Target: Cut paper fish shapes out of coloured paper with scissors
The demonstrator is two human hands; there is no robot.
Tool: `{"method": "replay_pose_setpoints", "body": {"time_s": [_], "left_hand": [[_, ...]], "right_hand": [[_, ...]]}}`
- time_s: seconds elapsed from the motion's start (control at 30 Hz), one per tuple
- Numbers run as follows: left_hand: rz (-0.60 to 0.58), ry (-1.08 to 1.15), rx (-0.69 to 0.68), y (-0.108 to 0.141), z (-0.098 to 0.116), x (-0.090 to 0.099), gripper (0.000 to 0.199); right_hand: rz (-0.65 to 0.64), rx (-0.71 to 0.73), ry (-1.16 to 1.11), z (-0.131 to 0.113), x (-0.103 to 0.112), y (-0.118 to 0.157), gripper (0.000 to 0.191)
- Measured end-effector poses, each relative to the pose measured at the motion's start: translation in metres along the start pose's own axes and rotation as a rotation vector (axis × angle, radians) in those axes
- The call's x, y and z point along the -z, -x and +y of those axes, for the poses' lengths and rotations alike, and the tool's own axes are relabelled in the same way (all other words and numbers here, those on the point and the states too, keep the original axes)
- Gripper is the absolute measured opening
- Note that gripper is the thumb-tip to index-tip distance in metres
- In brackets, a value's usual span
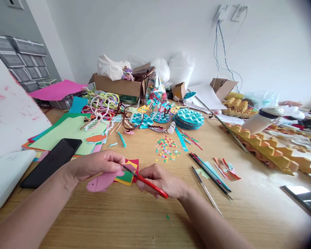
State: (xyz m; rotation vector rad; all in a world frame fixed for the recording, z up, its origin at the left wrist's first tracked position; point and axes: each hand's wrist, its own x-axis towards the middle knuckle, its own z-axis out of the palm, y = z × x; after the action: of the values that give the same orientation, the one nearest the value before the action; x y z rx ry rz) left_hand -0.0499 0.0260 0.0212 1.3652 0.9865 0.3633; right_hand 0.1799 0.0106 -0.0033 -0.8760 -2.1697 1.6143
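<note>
My left hand (101, 164) pinches a pink paper fish (100, 183) between thumb and fingers. An eye and a curved line are drawn at the fish's head end, which points to the lower left. Red-handled scissors (152, 187) are gripped in my right hand (162, 180). Their blades reach left to the paper at the fish's tail, close to my left fingertips. Whether the blades are closed on the paper I cannot tell. Below lie small red, yellow and green paper pieces (126, 177), partly covered by the fish and hands.
Left of my hands lie a black phone (53, 160), coloured paper sheets (72, 129) and an orange paper fish (95, 138). Ahead are confetti dots (167, 147) and a stack of blue wavy discs (189, 119). Paintbrushes (209, 174), paper scraps (228, 167) and yellow egg cartons (261, 147) occupy the right.
</note>
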Motion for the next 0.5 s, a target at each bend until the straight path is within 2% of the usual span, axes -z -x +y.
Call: {"method": "replay_pose_setpoints", "body": {"time_s": [0.23,0.5], "left_hand": [[-0.108,-0.096,0.079,0.000,0.016,0.001,0.026],[-0.210,-0.335,0.069,-0.002,0.023,0.009,0.022]], "right_hand": [[-0.028,0.001,0.033,-0.002,0.003,0.001,0.045],[-0.034,-0.001,0.063,-0.001,0.004,0.003,0.044]]}}
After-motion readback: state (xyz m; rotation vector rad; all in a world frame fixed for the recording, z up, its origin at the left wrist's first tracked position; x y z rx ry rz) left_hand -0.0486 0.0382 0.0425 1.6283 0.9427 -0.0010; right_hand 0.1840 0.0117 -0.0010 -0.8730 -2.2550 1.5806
